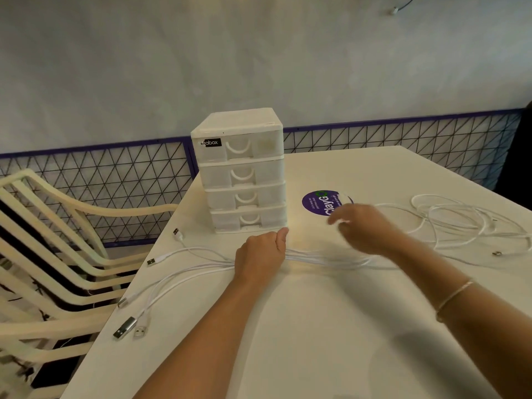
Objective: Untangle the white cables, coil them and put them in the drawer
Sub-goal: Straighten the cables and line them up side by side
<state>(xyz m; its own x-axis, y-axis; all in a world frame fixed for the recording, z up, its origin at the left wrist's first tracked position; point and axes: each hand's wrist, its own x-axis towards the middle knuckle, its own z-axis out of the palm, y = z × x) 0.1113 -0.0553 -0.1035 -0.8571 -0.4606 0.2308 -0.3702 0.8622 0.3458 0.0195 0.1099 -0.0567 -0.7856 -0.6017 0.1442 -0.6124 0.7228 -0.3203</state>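
Observation:
Several white cables (pixel 319 259) lie across the white table (pixel 288 326). My left hand (pixel 260 259) grips them as a bundle in a fist, just in front of the drawer unit. Their USB plugs (pixel 131 329) fan out to the left near the table edge. My right hand (pixel 365 228) hovers blurred above the bundle to the right, fingers loosely curled, and I cannot tell whether it holds a cable. A loose tangle of cable loops (pixel 460 223) lies at the right. The white four-drawer unit (pixel 243 171) stands at the back, all drawers closed.
A round purple sticker (pixel 316 201) is on the table beside the drawer unit. Cream chairs (pixel 51 254) stand stacked at the left, close to the table edge. A wire mesh fence (pixel 115 174) with a purple rail runs behind.

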